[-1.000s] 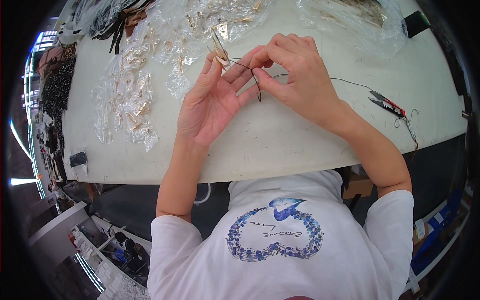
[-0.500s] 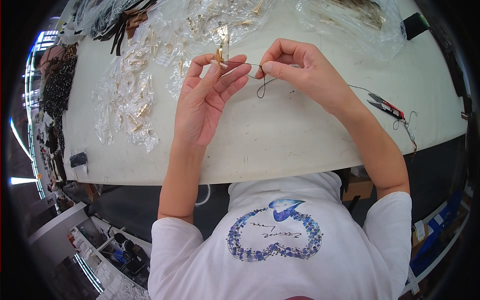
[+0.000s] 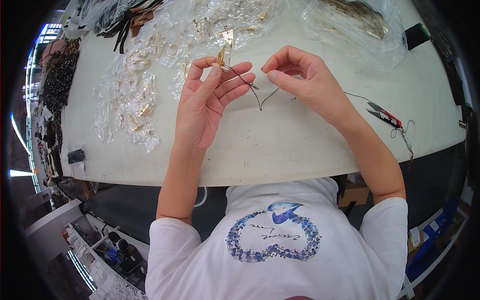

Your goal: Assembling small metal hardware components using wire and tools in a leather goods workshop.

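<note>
The small metal piece is gold. The thread is black. The snips are red and black. The table is off-white with dark specks. The plastic bags are clear. The shirt is white, printed with a blue floral wreath and black script.

Fairly bright, even light covers the table, with faint, soft shadows. Light strips at the left rim burn out to white with bluish fringes. Glare flecks the plastic bags, and the gold clip glints. The floor is dim. Fisheye distortion bows the table's front edge, and the corners fade to black. The left hand and right hand look reasonably clear; the shelves at lower left are softer.
</note>
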Tool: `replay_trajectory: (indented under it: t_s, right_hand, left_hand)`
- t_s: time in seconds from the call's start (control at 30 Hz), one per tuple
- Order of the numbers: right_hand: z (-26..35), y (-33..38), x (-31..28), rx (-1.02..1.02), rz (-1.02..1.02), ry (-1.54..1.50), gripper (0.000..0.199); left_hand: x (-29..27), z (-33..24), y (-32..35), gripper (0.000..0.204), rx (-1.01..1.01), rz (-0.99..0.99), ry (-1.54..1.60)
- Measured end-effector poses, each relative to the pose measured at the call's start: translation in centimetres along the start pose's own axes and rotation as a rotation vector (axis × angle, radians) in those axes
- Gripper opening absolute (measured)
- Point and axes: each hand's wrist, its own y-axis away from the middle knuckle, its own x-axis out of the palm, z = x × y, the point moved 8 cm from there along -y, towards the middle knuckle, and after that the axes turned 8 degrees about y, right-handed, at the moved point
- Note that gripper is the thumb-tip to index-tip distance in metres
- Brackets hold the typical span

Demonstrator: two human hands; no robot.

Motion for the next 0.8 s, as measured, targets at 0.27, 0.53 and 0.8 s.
replay_trajectory:
  t_s: [0.27,0.53,0.8]
  right_hand:
    - [1.6,0.6,0.8,-0.106,-0.081,0.133,0.019]
    - [0.2,0.4,2.2,0.027,0.034,-0.09,0.02]
    - [-0.2,0.2,2.1,0.104,0.095,-0.282,0.019]
  left_hand:
    - [0.0,0.2,0.0,0.016,-0.023,0.045,0.127]
    - [0.1,0.2,0.0,0.017,0.002,0.019,0.081]
    - [-0.3,0.5,-0.2,0.021,-0.041,0.062,0.283]
